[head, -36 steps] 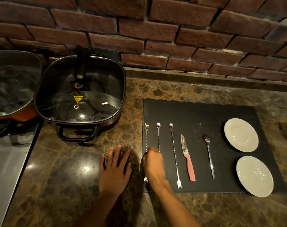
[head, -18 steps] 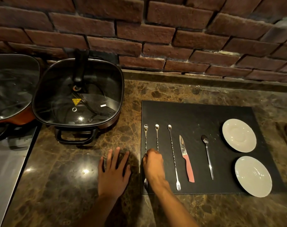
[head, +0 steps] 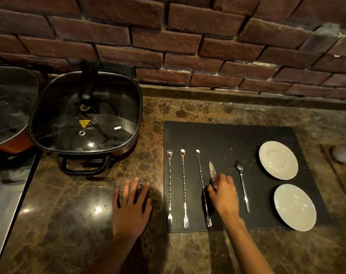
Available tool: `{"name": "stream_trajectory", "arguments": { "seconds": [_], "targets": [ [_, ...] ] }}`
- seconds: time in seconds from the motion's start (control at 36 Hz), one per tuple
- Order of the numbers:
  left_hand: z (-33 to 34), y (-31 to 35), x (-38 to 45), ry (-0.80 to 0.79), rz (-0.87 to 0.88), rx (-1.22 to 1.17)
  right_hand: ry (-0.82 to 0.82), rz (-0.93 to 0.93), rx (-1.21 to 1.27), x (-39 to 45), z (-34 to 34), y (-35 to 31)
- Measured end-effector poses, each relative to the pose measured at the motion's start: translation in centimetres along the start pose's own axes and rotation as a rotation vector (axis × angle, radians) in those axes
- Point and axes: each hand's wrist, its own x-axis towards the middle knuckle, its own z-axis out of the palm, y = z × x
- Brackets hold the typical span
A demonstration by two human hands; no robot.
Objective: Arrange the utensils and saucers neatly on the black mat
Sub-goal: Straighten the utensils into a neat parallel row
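Observation:
On the black mat [head: 231, 139] lie three long twisted bar spoons with fork ends: left [head: 169, 186], middle [head: 184, 186] and right [head: 202, 184]. Beside them lies a knife [head: 212, 170]; only its blade shows, as my right hand [head: 223, 192] covers and grips its pink handle. A short spoon [head: 242, 184] lies to the right of that hand. Two white saucers sit at the mat's right side, one far [head: 278, 160] and one near [head: 294, 207]. My left hand [head: 131, 204] rests flat on the counter left of the mat, fingers spread, holding nothing.
A square black electric pan with a glass lid [head: 85, 117] stands at the back left, beside another lidded pan [head: 8, 107]. A brick wall [head: 188, 46] runs behind the brown marble counter [head: 73, 204]. Pale round objects [head: 344, 153] sit at the right edge.
My right hand has moved right, from the leftmost bar spoons to the knife, and now closes over its handle. The left hand has stayed flat on the counter.

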Motion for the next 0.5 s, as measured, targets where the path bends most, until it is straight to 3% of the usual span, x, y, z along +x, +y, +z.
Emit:
{"name": "stream_trajectory", "arguments": {
  "seconds": [0.5],
  "targets": [
    [-0.1,0.2,0.0,-0.012,-0.026,0.014,0.038,0.054,0.051,-0.8,0.8,4.7]
  ]
}}
